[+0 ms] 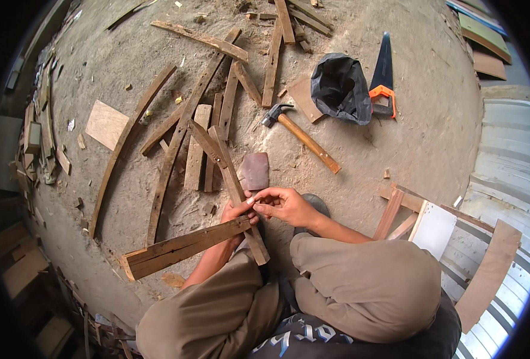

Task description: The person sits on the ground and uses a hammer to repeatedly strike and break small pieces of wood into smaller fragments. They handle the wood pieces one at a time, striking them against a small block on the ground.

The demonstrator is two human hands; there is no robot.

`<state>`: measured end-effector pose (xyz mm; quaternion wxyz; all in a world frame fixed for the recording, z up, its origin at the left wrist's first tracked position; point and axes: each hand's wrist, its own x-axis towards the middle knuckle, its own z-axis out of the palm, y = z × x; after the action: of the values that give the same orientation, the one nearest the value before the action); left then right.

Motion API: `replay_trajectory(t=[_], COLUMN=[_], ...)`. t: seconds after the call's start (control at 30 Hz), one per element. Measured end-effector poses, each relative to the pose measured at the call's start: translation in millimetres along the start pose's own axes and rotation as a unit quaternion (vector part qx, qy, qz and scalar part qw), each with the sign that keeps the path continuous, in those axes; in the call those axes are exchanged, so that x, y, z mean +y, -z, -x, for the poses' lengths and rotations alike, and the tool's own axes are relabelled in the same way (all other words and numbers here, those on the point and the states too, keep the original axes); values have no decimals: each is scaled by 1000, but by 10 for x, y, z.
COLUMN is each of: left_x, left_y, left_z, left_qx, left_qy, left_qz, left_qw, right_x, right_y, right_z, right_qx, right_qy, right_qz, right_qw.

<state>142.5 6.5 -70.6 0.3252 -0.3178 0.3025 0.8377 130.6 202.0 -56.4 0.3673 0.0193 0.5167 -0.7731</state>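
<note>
My left hand [234, 212] is closed around a long wooden strip [232, 175] that slants up from between my knees. A short wooden piece [206, 142] joins it near its far end, and a thicker wooden beam [184, 247] meets it at the near end and sticks out to the left. My right hand [286, 207] is closed in a pinch beside the left fingertips; what it pinches, if anything, is too small to make out. Just beyond both hands lies a flat reddish block [255, 171]. Farther right, a claw hammer [308, 142] with a wooden handle rests on the ground.
A black bag [340, 90] stands open beside a handsaw [383, 75] with an orange and black handle. Several loose timbers [184, 122] and a square board [107, 124] lie left and ahead. On the right, a wooden frame [393, 212] rests by corrugated metal sheeting [507, 146].
</note>
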Motion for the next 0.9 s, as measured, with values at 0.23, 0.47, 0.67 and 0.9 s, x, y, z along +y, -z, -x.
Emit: replay_trajectory(t=[0.23, 0.47, 0.67, 0.9], left_x=[-8, -28, 6, 63], left_y=[0, 8, 185, 167], left_z=[30, 15, -83, -52], left_qx=[-45, -73, -215, -257], left_qy=[-12, 18, 94, 107], left_qz=[-79, 5, 179, 221], left_qw=[996, 997, 955, 935], right_x=[-140, -718, -988, -325], right_y=[69, 697, 1331, 1087], right_z=[17, 93, 62, -67], right_qx=[49, 308, 481, 385], right_qy=[48, 235, 203, 136], right_qz=[115, 34, 311, 560], right_qw=[991, 921, 794, 721])
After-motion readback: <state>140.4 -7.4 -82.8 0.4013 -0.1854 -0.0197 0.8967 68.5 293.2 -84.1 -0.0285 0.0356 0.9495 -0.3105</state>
